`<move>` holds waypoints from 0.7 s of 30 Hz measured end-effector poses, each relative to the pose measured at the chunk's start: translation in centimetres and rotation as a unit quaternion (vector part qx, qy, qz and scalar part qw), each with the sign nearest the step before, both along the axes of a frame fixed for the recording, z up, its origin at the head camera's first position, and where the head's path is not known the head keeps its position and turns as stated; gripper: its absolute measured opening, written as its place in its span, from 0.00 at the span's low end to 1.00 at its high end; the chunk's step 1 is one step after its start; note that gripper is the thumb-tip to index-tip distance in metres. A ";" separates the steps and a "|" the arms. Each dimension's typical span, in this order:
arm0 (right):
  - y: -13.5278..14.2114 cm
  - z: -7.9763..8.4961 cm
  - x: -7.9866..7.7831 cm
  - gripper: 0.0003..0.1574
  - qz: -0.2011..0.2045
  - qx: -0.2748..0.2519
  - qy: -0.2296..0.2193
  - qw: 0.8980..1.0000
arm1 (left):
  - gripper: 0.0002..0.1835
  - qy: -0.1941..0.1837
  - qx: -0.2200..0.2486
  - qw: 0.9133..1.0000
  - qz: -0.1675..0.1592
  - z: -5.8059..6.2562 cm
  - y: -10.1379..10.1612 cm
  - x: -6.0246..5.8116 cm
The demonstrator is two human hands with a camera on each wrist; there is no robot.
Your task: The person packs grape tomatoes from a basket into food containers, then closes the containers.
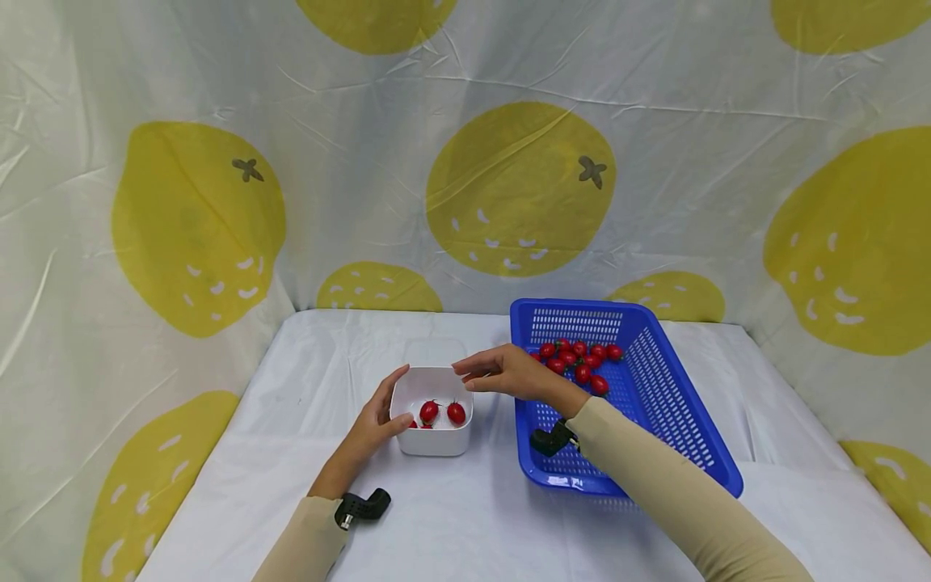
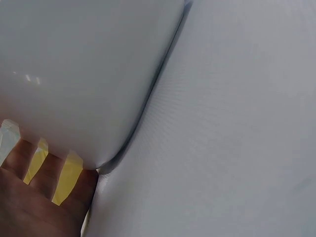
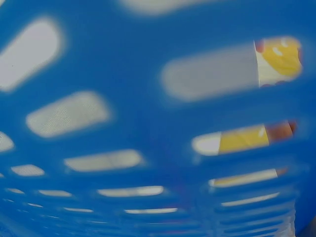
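A white square box (image 1: 434, 441) stands on the table with several small red cherry tomatoes (image 1: 456, 413) inside. My left hand (image 1: 377, 419) holds the box by its left side, thumb over the near left corner and fingers along the wall. In the left wrist view those fingers (image 2: 47, 177) lie against the glossy white wall. My right hand (image 1: 509, 373) hovers at the box's right rim, fingers extended to the left, with nothing visible between thumb and fingers. The right wrist view is filled by the slotted side of a blue basket (image 3: 148, 128).
Right of the box, the blue plastic basket (image 1: 684, 396) holds several more cherry tomatoes (image 1: 583, 373) toward its far left. My right forearm crosses over it. A faint clear, flat piece (image 1: 434, 350) lies just behind the box. A lemon-print curtain (image 1: 349, 202) closes off the back and sides.
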State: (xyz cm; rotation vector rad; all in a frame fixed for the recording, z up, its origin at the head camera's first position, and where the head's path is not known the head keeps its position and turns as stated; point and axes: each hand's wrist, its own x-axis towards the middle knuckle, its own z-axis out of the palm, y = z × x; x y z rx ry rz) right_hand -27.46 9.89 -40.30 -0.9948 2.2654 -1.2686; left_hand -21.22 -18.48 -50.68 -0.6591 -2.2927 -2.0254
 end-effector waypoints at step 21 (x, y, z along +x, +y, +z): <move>-0.2 0.0 0.1 0.19 0.016 -0.033 0.017 0.999 | 0.41 0.007 0.012 1.000 -0.014 0.0 0.0 0.1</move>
